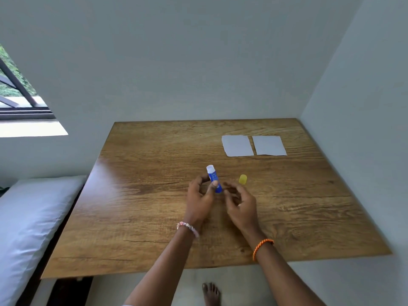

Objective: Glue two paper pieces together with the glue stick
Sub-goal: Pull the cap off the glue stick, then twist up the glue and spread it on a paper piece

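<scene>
Blue plastic glue stick, white tip bare, stands pinched in our left hand; its yellow cap lies just beyond our right hand, fingers loosely curled, empty; two white paper rectangles wait farther off, side by side, apparently unglued; spreading and pressing remain.

Yellow cap only obstacle before papers.
</scene>
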